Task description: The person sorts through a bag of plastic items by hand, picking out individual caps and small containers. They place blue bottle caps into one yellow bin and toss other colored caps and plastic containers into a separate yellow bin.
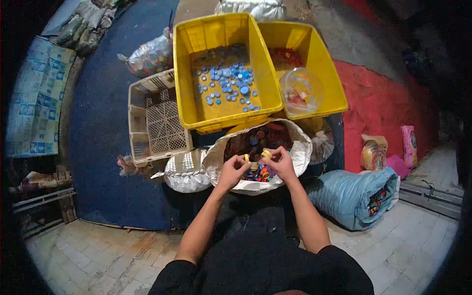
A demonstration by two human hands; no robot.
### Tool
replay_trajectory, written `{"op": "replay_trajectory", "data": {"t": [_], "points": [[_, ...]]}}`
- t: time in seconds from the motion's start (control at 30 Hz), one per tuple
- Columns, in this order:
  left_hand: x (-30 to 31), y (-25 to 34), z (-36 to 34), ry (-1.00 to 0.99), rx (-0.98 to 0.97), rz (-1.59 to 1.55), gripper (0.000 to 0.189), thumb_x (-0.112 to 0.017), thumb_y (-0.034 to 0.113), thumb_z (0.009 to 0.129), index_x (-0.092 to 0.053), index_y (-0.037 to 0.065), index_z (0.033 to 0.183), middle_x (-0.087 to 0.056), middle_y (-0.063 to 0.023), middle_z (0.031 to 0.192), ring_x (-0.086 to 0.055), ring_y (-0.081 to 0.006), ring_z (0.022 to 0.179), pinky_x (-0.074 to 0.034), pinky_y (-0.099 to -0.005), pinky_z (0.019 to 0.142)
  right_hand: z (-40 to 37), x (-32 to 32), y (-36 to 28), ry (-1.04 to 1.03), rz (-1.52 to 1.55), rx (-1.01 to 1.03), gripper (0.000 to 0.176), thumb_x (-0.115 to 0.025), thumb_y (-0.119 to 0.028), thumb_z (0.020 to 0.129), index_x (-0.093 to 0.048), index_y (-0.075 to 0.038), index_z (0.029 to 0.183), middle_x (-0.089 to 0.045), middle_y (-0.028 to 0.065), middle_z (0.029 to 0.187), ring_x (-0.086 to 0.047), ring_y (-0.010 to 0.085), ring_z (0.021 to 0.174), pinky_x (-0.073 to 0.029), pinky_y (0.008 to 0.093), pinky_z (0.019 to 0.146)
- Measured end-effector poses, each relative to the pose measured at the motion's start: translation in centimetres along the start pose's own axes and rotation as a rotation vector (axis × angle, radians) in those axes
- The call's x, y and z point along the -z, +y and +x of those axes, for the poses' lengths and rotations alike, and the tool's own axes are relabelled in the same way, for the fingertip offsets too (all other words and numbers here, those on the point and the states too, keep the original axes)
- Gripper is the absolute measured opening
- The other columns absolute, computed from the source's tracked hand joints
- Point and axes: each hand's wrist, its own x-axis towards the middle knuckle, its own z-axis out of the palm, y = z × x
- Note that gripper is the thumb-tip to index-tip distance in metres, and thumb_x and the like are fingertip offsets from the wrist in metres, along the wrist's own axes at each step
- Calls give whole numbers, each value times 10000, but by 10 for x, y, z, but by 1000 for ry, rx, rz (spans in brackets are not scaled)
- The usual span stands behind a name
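From my remote view, I have the left hand (234,173) with its fingers pinched on an edge-on yellow cap (247,158), just left of the paler cap (266,154) clamped in the right hand's (283,166) fingers, both over the open white sack (303,148), while print on the pink packet (409,146) stays illegible.

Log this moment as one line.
left hand: yellow cap | right hand: yellow cap | below: open white sack, mixed caps | beyond: yellow bins
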Motion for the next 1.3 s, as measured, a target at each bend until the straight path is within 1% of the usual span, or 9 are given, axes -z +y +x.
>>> {"op": "replay_trajectory", "data": {"t": [0.23,0.47,0.6,0.67,0.7,0.8,0.97,1.13,1.3], "points": [[-30,44,-31,-132,143,-584,482,-687,111,872,-465,9,1287,-638,-83,1045,-605,-116,877,-503,-245,709,-38,4,-49,-46,129,-14,456,-785,-102,773,-520,-20,1136,-595,62,986,-607,118,827,-530,263,731],[-95,-23,10,-240,386,-290,416,-642,402,896,-659,44,1107,-661,-11,897,-595,-78,723,-466,-238,602,-34,57,-10,52,51,-259,277,-718,-205,859,-638,-25,1053,-652,30,898,-597,98,766,-499,257,706],[-117,77,92,-295,-83,-111,366,-584,416,919,-661,69,1004,-608,-2,763,-535,-78,635,-405,-218,528,58,100,-61,39,-357,78,177,-621,-230,917,-654,-58,939,-601,-4,769,-540,96,690,-454,255,589],[-137,144,133,9,-187,-181,412,-579,477,892,-635,75,967,-570,10,710,-510,-97,588,-396,-229,509,101,101,-128,174,139,64,389,-629,-259,907,-522,-42,1212,-593,80,1114,-603,180,942,-525,285,661],[-129,165,162,62,-115,-95,496,-555,533,884,-602,67,1047,-566,3,765,-526,-122,644,-424,-259,577,124,120,-145,30,353,177,547,-609,-280,912,-384,-78,1368,-459,113,1342,-509,241,1175,-536,410,800],[-133,238,170,175,-94,-367,733,-443,630,886,-383,127,1415,-424,-113,1398,-439,-254,1161,-373,-423,929,126,137,-212,260,249,162,613,-587,-304,923,-308,-125,1439,-371,113,1429,-393,280,1291,-465,520,912],[-119,150,180,84,-150,-127,692,-461,613,896,-437,97,1357,-493,-111,1313,-534,-255,1058,-424,-414,864,68,163,-153,169,78,-81,637,-604,-306,907,-322,-117,1445,-469,100,1259,-517,229,1038,-503,462,800],[-111,48,100,-44,203,-255,388,-531,355,960,-584,74,1222,-616,-34,978,-577,-109,774,-449,-241,577,13,150,-50,140,-43,-380,546,-662,-266,855,-489,-90,1341,-529,141,1278,-556,254,1114,-523,366,771],[-93,-31,45,13,188,-17,442,-589,309,935,-566,-22,1228,-650,-85,1041,-617,-162,876,-497,-294,778,-3,125,-11,69,-362,-186,447,-676,-274,835,-589,-46,1209,-611,152,1165,-603,256,1059,-502,361,848]]}}
